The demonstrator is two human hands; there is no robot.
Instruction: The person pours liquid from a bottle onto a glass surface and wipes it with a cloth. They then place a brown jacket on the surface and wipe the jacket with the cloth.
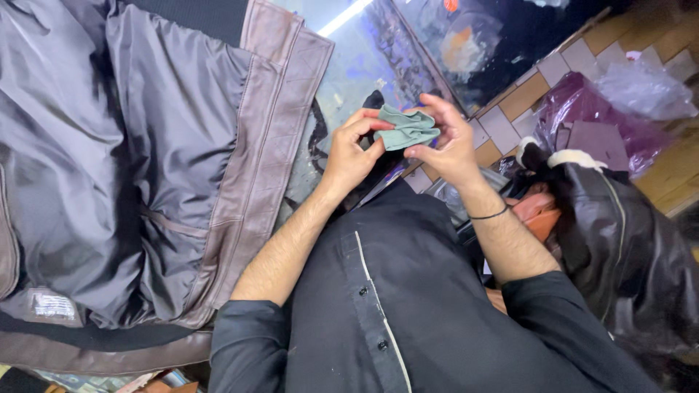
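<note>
Both of my hands hold a small folded pale green cloth [406, 128] in front of my chest. My left hand [351, 151] pinches its left edge with thumb and fingers. My right hand [445, 143] curls around its right side, with a thin black band on that wrist. I wear a black buttoned shirt [393, 291]. A brown leather jacket [247, 167] lies open to my left, showing its shiny grey lining [109, 145].
A glass-topped counter [386, 51] lies beyond my hands. At the right are a dark leather jacket with a pale fleece collar [619, 240], a purple plastic bag [604, 124] and a tiled floor [539, 80].
</note>
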